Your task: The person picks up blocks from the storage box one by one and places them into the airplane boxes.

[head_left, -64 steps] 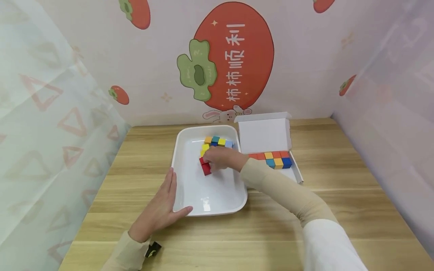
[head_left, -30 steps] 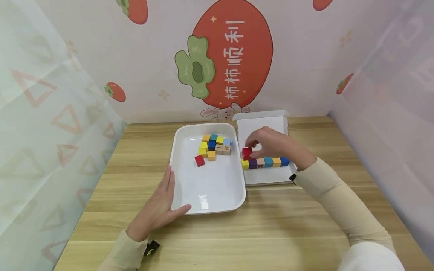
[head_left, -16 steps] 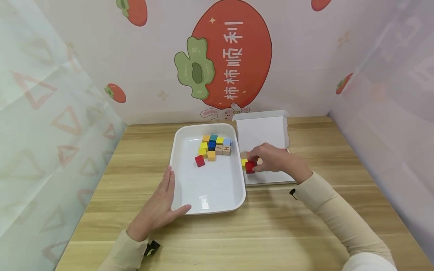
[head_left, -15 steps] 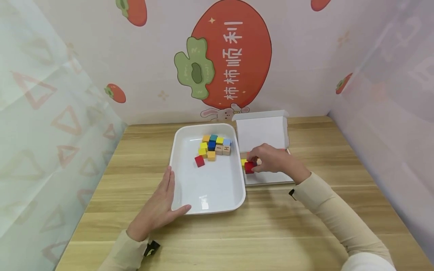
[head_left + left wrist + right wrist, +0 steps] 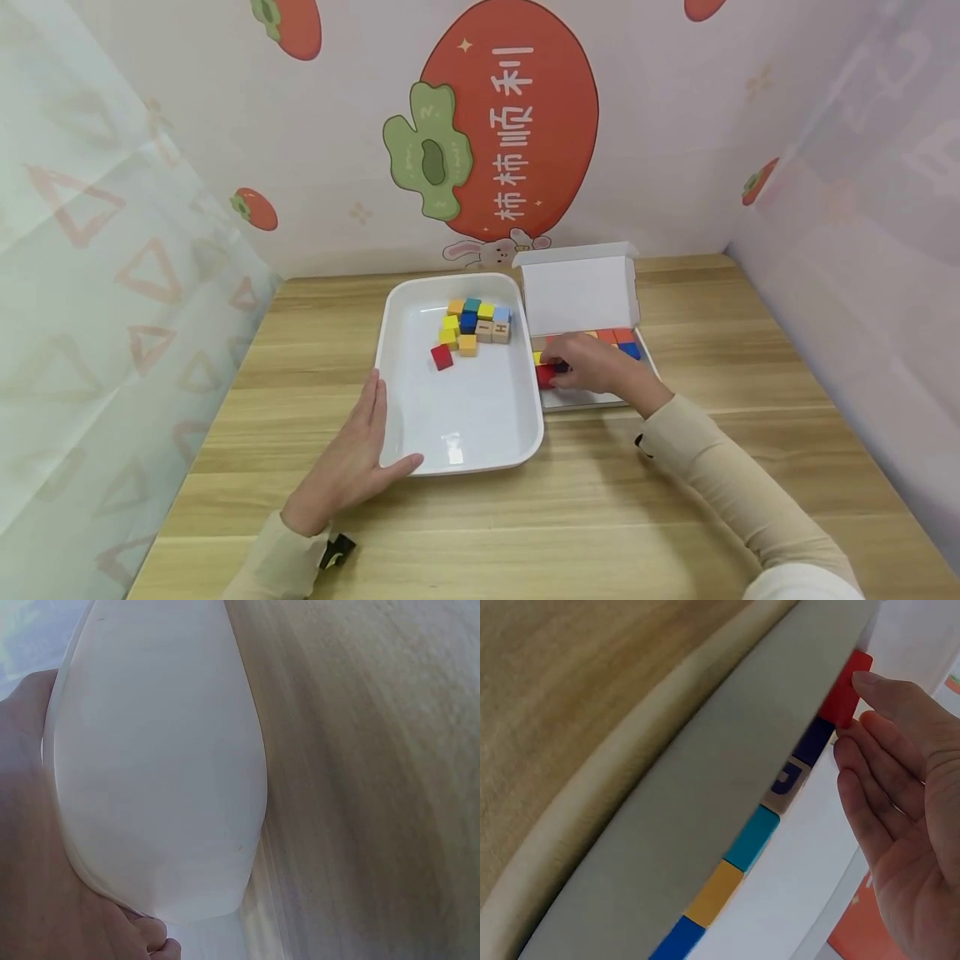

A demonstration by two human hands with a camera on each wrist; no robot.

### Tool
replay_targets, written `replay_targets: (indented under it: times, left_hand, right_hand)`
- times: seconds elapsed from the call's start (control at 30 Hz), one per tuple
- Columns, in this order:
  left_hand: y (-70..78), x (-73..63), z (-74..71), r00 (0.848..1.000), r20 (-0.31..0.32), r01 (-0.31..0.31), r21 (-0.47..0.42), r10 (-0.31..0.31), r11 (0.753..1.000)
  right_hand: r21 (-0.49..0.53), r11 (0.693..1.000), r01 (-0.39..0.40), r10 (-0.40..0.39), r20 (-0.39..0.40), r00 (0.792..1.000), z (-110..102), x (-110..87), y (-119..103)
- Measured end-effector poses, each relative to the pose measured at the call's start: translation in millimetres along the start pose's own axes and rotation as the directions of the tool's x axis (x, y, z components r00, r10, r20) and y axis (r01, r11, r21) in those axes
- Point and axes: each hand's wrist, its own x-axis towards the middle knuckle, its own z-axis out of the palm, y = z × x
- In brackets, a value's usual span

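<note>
My right hand [image 5: 592, 364] reaches into the open white cardboard box [image 5: 600, 400] and pinches a red block [image 5: 545, 377] at the box's left end, in front of a yellow block. In the right wrist view, the thumb and fingers hold that red block [image 5: 847, 690] near a row of blocks: purple, a wooden one with a letter, teal, yellow and blue. My left hand [image 5: 348, 458] rests against the near left corner of the white tray [image 5: 465, 471], fingers straight along its side and thumb on the front rim. The left wrist view shows the tray's outer wall [image 5: 165, 765] beside that hand.
Inside the tray, several coloured and wooden letter blocks [image 5: 484, 331] sit grouped toward the back right, with a lone red block [image 5: 442, 357] before them. The box's raised lid [image 5: 577, 293] stands behind it. A wooden table [image 5: 480, 542] lies under everything; printed cloth walls surround it.
My right hand took a red block from the tray, carried it right into the box, and lowered it at the front left. My left hand stays at the tray's corner.
</note>
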Motion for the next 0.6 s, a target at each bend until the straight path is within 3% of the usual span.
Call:
replay_targets:
  times: [0.33,0.6]
  left_hand:
    - [-0.5,-0.1,0.1,1.000,0.001,0.002,-0.007,-0.002,1.000]
    - [-0.9,0.1,0.4,1.000,0.006,0.001,-0.007,-0.001,1.000]
  right_hand:
    - [-0.171,0.984,0.041,-0.043,-0.007,0.999,4,-1.1,-9]
    - [-0.208,0.978,0.027,-0.029,-0.008,1.000,5,-2.2,-11]
